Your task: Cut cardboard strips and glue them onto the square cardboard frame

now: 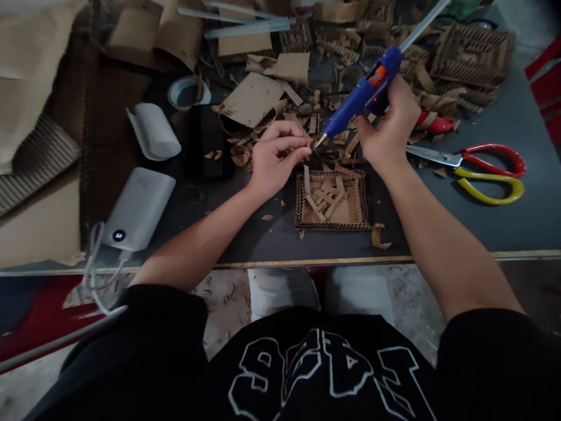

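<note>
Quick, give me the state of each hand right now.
Left hand: closed, fingertips pinching a small cardboard strip at the nozzle.
Right hand: closed around the blue glue gun, nozzle aimed at the strip.

Scissors with one red and one yellow handle lie on the grey tabletop to my right. A white power bank with its cable sits near the front edge on my left. Behind it, a white curled sheet and a tape roll. Spare glue sticks lie at the back among cardboard scraps. Ribbed cardboard pieces are stacked far right.
</note>
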Tool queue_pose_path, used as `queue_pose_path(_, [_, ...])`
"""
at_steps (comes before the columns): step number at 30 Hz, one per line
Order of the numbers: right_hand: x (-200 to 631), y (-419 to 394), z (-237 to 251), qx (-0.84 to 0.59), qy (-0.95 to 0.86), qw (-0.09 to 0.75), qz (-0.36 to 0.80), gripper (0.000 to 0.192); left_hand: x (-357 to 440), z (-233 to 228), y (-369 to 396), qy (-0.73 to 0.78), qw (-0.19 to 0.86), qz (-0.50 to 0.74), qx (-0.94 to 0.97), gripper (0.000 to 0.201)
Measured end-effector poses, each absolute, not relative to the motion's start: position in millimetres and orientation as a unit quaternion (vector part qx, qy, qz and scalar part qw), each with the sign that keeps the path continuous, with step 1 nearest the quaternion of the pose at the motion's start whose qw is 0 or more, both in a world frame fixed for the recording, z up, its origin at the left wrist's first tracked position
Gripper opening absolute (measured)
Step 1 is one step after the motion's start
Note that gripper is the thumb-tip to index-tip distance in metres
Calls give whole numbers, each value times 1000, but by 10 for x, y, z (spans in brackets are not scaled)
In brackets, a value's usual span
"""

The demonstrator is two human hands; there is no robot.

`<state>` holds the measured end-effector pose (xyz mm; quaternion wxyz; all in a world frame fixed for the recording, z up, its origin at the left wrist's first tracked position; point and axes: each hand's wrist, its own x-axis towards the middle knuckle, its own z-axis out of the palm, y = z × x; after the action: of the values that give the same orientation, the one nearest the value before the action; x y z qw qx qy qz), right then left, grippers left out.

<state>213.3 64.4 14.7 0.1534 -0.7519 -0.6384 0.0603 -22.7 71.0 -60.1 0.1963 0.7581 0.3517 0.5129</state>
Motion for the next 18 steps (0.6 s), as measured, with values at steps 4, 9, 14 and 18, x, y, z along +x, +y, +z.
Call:
queue_pose_path(4, [2128, 639, 140, -746, -644, 162, 42, 69, -222, -596, 708, 352, 188, 524, 753, 42])
queue_pose_path(9, [2107, 611, 160, -747, -642, 169, 34, 64, -217, -586, 704, 360, 188, 521, 751, 46])
queue_pose_path(14, [2110, 604, 167, -739, -646, 186, 41, 64, -224, -590, 703, 360, 177, 518, 756, 47])
queue_pose_path(18, [2122, 609, 147, -728, -653, 206, 31, 61, -227, -588, 702, 362, 167, 519, 756, 46])
